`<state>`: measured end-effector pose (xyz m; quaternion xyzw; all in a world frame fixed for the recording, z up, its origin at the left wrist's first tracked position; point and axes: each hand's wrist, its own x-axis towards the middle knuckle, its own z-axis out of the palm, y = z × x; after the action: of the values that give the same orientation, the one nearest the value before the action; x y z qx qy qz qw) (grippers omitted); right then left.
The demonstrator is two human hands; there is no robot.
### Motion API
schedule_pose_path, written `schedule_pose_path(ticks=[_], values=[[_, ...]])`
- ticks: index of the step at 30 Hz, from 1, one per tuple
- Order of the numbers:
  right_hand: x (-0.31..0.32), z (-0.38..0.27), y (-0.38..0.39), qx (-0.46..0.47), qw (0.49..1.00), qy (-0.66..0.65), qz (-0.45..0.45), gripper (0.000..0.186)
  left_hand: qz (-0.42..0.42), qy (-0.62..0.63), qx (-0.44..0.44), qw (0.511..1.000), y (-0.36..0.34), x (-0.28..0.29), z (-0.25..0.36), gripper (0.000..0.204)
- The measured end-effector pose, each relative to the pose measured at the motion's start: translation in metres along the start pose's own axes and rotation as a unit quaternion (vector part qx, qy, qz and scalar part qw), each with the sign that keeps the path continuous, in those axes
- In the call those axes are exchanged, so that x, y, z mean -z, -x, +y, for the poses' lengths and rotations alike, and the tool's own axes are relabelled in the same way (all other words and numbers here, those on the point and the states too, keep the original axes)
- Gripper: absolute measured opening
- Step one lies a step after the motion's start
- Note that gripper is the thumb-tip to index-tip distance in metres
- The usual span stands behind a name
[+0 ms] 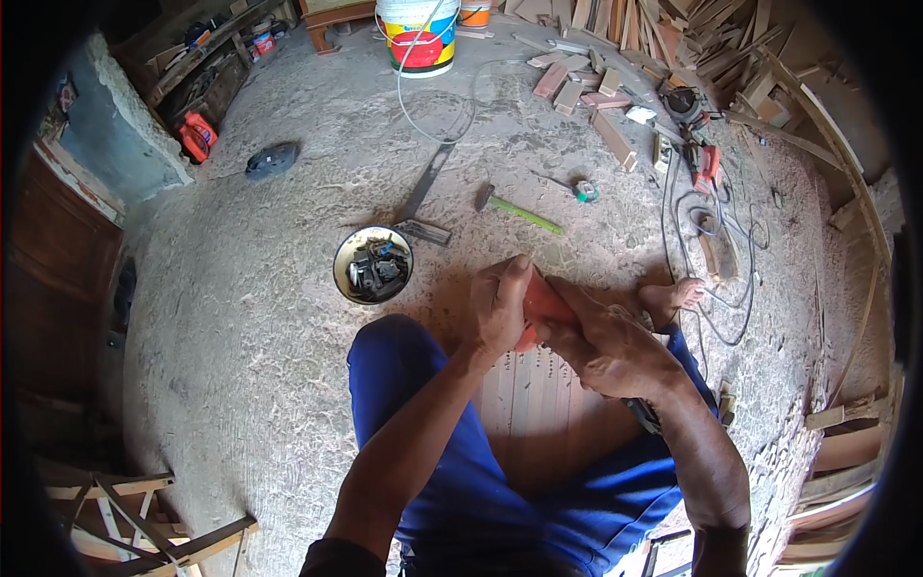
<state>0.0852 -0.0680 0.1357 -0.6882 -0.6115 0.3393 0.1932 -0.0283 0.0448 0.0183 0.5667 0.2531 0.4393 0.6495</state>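
My left hand (500, 306) and my right hand (620, 344) are both closed on an orange-red, bent piece (547, 303), which looks thin and sheet-like. Fingers cover much of it, so its exact kind is unclear. Beneath the hands, between my blue-trousered legs, lies a flat panel of pale wooden strips (524, 399) with rows of small dark marks. Beyond my left knee stands a round bowl (342, 269) of dark metal pieces. A dark carpenter's square (423, 192) lies behind the bowl, and a hammer (524, 213) with a green handle rests beyond my hands.
A green tape measure (586, 191) lies past the hammer. On the right, a red power tool (707, 168) trails loops of cable (735, 332) near my bare foot (673, 296). Wood offcuts (613, 140) are heaped at the far right. A paint bucket (416, 62) stands at the back.
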Motion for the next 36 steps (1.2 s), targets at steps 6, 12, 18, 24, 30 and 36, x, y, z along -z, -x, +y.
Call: schedule_pose_path(ticks=[6, 12, 18, 24, 30, 36], values=[[-0.004, 0.003, -0.004, -0.002, 1.000, -0.004, -0.001, 0.062, -0.003, -0.003, 0.004, 1.000, -0.002, 0.004, -0.002, 0.046], [-0.004, 0.004, -0.004, -0.001, 1.000, 0.000, -0.002, 0.061, -0.012, 0.003, -0.004, 1.000, -0.002, 0.005, -0.006, 0.046], [-0.005, 0.003, -0.003, -0.022, 1.000, 0.008, -0.010, 0.062, -0.018, 0.023, 0.019, 0.999, -0.002, 0.006, -0.011, 0.045], [-0.003, -0.005, -0.005, -0.051, 0.998, 0.023, -0.023, 0.062, -0.005, 0.003, 0.008, 1.000, -0.001, 0.006, -0.004, 0.046], [0.001, -0.014, -0.005, -0.091, 0.995, 0.038, -0.033, 0.061, -0.006, -0.065, -0.020, 0.998, -0.003, 0.007, -0.005, 0.047], [0.001, -0.020, -0.006, -0.127, 0.990, -0.026, -0.055, 0.059, 0.007, -0.037, 0.022, 0.999, -0.003, 0.006, -0.003, 0.048]])
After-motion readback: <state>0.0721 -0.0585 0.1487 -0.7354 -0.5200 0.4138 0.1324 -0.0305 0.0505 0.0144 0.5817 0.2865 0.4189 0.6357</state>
